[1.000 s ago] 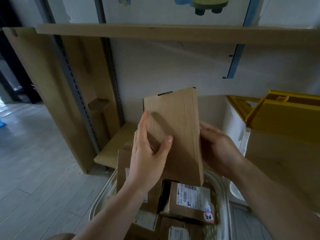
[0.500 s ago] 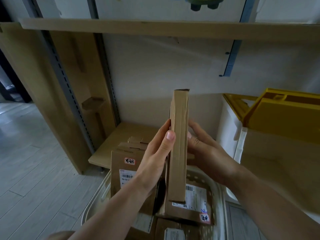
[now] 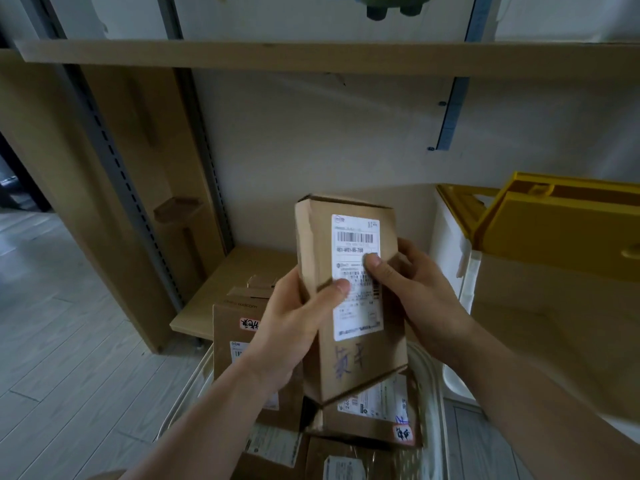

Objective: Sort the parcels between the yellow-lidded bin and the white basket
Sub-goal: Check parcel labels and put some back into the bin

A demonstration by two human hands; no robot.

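Observation:
I hold a flat brown cardboard parcel (image 3: 360,358) upright above the white basket (image 3: 431,386), its white shipping label and blue handwriting facing me. My left hand (image 3: 294,317) grips its left edge, thumb on the label. My right hand (image 3: 415,292) grips the right edge, thumb pressed on the label too. Several more labelled parcels lie in the basket below, one standing upright (image 3: 239,327) at the left. The yellow-lidded bin (image 3: 540,216) stands open at the right, its white body partly hidden by my right forearm.
A wooden shelf board (image 3: 311,57) runs overhead, with a grey slotted upright (image 3: 114,161) and wooden side panel at the left. A low wooden shelf (image 3: 225,289) sits behind the basket. Pale plank floor spreads to the left.
Both hands have turned the parcel about its long axis: first its plain back showed, then its thin edge, and now the labelled face is toward me.

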